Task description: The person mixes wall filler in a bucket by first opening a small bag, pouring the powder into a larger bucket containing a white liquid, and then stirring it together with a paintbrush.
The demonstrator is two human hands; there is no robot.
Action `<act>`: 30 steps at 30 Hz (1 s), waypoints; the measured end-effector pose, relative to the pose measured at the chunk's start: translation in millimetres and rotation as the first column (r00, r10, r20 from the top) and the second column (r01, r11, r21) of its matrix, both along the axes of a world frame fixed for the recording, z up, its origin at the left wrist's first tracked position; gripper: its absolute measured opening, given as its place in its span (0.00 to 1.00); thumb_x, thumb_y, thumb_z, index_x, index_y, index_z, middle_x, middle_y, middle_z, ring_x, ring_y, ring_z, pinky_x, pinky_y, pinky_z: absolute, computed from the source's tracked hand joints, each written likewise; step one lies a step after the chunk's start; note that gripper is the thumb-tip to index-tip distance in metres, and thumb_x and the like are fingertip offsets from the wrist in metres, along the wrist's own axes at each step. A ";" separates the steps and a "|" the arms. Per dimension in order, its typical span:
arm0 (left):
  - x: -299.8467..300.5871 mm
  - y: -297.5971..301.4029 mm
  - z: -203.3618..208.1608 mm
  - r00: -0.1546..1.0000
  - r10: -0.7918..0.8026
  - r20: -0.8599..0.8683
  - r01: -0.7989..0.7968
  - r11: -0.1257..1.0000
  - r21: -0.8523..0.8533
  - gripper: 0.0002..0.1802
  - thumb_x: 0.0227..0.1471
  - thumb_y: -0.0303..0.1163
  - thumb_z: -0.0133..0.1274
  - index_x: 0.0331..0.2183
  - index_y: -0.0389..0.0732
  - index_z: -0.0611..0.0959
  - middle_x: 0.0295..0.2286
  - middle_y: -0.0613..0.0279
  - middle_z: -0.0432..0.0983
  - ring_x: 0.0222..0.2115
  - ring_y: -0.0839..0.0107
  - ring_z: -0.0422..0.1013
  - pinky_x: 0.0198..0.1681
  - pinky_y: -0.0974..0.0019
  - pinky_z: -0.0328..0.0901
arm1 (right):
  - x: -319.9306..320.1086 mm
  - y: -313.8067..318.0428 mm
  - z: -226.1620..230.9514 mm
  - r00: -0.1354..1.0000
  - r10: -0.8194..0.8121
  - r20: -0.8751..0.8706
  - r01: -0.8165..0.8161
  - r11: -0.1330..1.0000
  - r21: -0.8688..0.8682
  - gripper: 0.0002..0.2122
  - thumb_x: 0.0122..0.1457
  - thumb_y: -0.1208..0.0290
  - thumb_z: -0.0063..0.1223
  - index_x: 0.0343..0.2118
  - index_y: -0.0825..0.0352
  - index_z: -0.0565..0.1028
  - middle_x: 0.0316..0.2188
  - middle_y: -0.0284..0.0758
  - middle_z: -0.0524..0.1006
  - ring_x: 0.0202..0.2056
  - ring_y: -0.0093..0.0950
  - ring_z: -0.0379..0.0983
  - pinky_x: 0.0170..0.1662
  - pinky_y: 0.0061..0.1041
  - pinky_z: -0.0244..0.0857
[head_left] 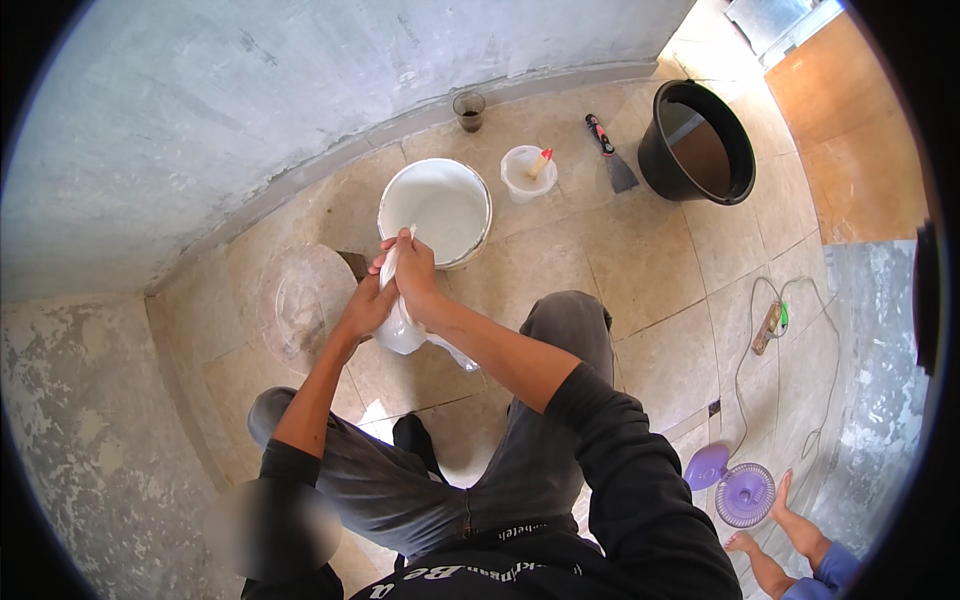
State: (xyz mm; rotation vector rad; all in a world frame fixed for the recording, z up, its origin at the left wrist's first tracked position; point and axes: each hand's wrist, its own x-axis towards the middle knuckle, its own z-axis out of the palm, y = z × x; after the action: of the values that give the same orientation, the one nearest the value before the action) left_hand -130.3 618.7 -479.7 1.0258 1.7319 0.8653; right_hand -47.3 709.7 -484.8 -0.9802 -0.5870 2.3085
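Both hands are closed around a white plastic bag [401,335], twisted narrow at the top and hanging loose below. My right hand [413,270] grips its upper end, at the near rim of a white bucket [487,217]. Just below and to the left, my left hand [372,305] squeezes the same bag. Pale material lies inside the bucket. What the bag holds cannot be made out. To the left of my hands lies a round, whitish, dusty lid-like disc [295,300], with a small dark block [354,264] at its edge.
Beyond the bucket stand a clear cup [469,120], a small white tub [512,188] with a brush [541,164], a scraper [615,165] and a black bucket [655,165] of brownish liquid. A corded power strip [768,328], a purple fan [745,495] and another person's feet [783,497] are at right.
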 end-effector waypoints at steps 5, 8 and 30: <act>0.1 -2.7 0.7 0.995 -0.075 -0.069 0.073 0.997 -0.039 0.17 0.58 0.36 0.43 0.42 0.32 0.75 0.36 0.54 0.74 0.37 0.66 0.71 0.42 0.62 0.64 | -0.5 -0.3 -0.9 0.999 0.015 0.043 -0.014 1.000 -0.022 0.19 0.67 0.59 0.29 0.32 0.70 0.69 0.17 0.37 0.71 0.19 0.29 0.70 0.27 0.28 0.67; 0.1 -2.4 -2.4 0.991 -0.071 -0.111 0.071 0.997 0.002 0.17 0.58 0.37 0.44 0.41 0.33 0.75 0.34 0.53 0.75 0.35 0.62 0.72 0.41 0.61 0.64 | -0.5 1.1 -0.1 0.999 0.008 0.041 -0.007 1.000 -0.018 0.19 0.67 0.58 0.29 0.32 0.69 0.69 0.16 0.36 0.70 0.19 0.29 0.70 0.26 0.27 0.66; 2.7 5.6 11.8 0.918 -0.154 -0.366 0.160 0.987 -0.015 0.13 0.54 0.34 0.45 0.32 0.33 0.76 0.25 0.42 0.75 0.28 0.44 0.72 0.32 0.51 0.65 | -1.5 9.0 2.2 0.999 -0.028 0.022 0.030 0.994 -0.109 0.19 0.67 0.58 0.30 0.31 0.69 0.68 0.14 0.34 0.66 0.16 0.26 0.64 0.24 0.27 0.66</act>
State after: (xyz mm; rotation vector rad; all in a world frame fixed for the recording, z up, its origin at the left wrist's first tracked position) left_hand -127.6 624.3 -467.9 1.3854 1.9177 0.6103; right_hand -48.7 718.6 -482.6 -1.0570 -0.4555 2.3278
